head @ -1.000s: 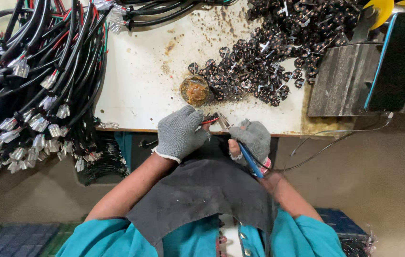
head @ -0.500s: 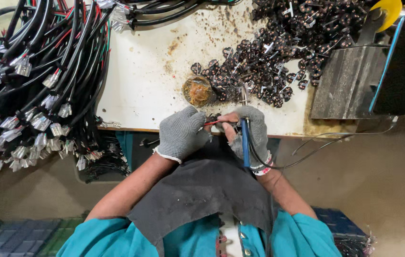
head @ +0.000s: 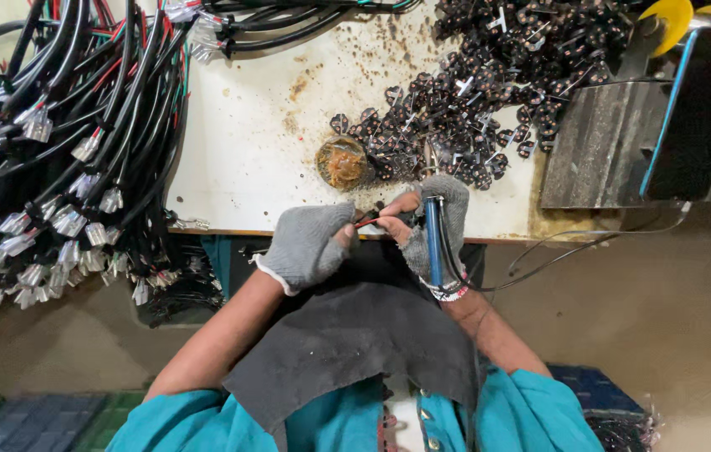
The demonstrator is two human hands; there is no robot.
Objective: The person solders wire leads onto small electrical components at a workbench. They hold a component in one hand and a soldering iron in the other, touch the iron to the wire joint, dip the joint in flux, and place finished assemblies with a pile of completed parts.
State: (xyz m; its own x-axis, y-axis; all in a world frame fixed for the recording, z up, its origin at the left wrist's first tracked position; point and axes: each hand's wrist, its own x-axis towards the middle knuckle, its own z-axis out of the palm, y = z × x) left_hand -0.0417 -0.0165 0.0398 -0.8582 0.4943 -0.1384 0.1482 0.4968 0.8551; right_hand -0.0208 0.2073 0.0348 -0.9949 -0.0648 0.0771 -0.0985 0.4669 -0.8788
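Left hand (head: 309, 245), grey glove: fingers pinched on a red wire (head: 365, 219) at the table (head: 238, 151) edge. Right hand (head: 432, 226), grey glove: fingers wrapped round a blue iron (head: 432, 238), tip beside the wire. Just beyond: flux tin (head: 343, 161), heap of black parts (head: 489, 75). Left: cable bundle (head: 63, 125).

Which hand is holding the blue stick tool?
The right hand. It grips the blue-handled tool, with a cable trailing off; the left hand only pinches a thin red wire.
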